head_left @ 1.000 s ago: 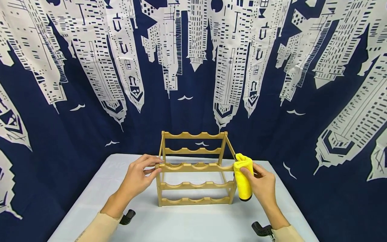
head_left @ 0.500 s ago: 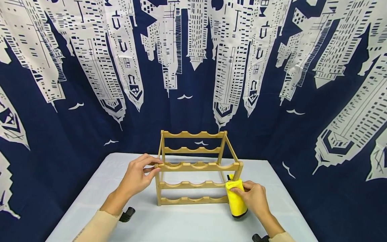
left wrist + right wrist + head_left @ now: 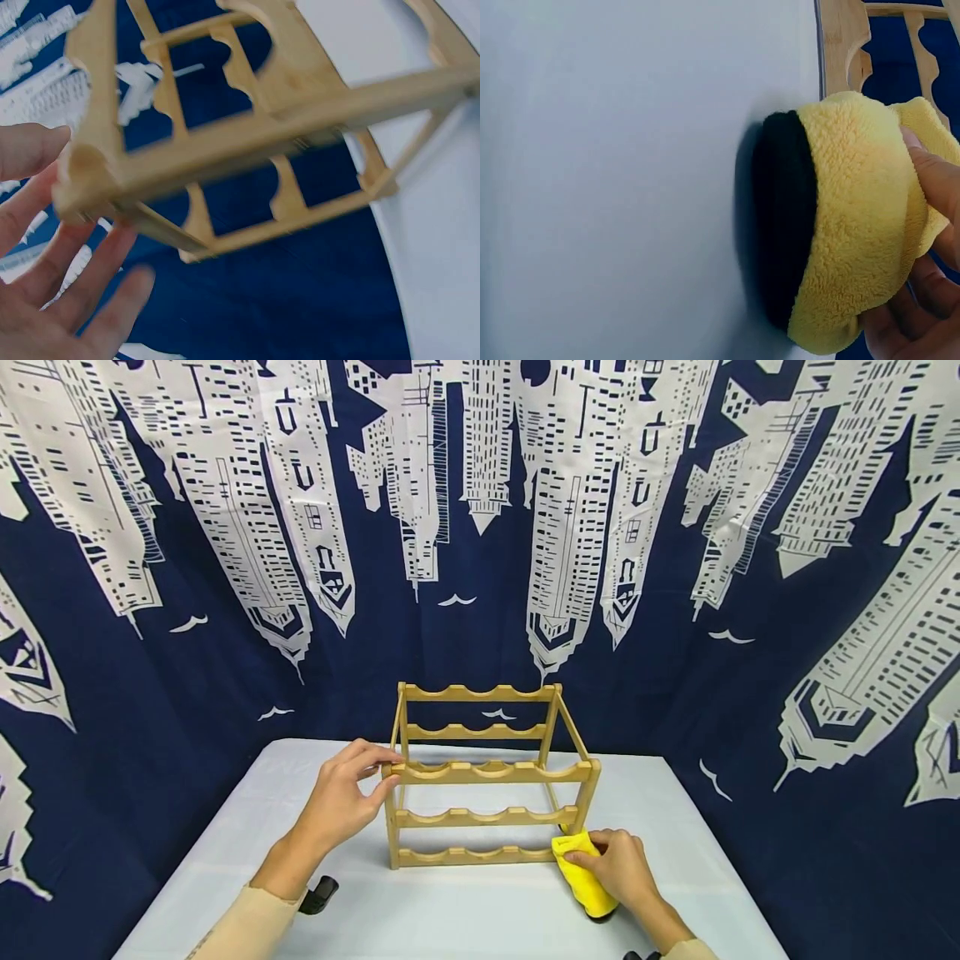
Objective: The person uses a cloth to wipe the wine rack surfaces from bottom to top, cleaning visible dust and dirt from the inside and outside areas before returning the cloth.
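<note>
A wooden bottle rack with scalloped rails stands upright on the white table. My left hand pinches its top front left corner between thumb and fingers. In the left wrist view, the thumb lies on one side of that corner and the fingertips on the other. My right hand holds a folded yellow cloth with a black edge against the lower part of the front right post. The right wrist view shows the fluffy cloth bunched in the fingers; it hides the foot of that post.
The white-covered table extends in front of and beside the rack. A navy curtain with white city buildings hangs behind it. A black wrist mount sits at the left wrist.
My right hand has moved down the front right post with the yellow cloth, from the top corner to near the foot. My left hand stays on the top left corner.
</note>
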Available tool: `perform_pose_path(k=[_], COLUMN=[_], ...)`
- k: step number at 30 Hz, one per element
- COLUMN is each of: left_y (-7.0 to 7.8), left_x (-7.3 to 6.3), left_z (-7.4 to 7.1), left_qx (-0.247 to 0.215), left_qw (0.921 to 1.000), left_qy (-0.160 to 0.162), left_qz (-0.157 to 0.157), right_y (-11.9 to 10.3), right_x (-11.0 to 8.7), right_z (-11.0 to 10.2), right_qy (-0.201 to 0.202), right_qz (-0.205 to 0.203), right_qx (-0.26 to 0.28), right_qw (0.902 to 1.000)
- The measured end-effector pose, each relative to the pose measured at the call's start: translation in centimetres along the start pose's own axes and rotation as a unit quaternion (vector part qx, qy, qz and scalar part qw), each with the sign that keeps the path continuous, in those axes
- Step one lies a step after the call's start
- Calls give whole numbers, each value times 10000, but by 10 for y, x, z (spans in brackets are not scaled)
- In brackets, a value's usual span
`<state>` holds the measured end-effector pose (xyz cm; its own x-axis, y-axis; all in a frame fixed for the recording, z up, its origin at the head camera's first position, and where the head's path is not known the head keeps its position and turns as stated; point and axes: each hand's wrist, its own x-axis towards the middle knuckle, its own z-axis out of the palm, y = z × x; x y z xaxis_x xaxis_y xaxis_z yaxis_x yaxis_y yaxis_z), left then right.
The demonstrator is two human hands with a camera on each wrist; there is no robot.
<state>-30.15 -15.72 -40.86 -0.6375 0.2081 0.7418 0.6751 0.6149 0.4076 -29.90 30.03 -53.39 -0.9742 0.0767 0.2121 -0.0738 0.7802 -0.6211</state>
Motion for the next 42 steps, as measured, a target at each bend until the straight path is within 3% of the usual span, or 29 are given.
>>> perform_pose_path(k=[4, 10, 14, 21, 26, 30, 36, 42], left_y=[22, 67, 94, 126, 140, 146, 150, 147], left_x=[9, 28, 40, 65, 78, 83, 90, 86], left_z=[4, 34, 63, 124, 164, 183, 190, 187], left_qx=[586, 257, -37, 4, 526, 922, 1152, 1031], left_qw=[9978, 9938, 9908, 9835, 9764, 9717, 9722, 9761], left_qy=[98, 68, -341, -1336, -1637, -1799, -1747, -1487], left_qz=[285, 1084, 1305, 1221, 1305, 1223, 1050, 1202], right_y=[-1, 1, 6, 11, 12, 13, 14, 13], right_x=[-1, -7, -13, -21, -22, -23, -24, -22], right_z=[-5, -17, -24, -40, -51, -57, -63, -68], right_qy=[110, 479, 760, 1081, 1290, 1187, 984, 1248], right_qz=[-40, 27, 124, 362, 490, 762, 876, 733], right_qx=[83, 210, 294, 635, 791, 901, 1098, 1214], right_qw=[9999, 9986, 9966, 9915, 9873, 9859, 9852, 9820])
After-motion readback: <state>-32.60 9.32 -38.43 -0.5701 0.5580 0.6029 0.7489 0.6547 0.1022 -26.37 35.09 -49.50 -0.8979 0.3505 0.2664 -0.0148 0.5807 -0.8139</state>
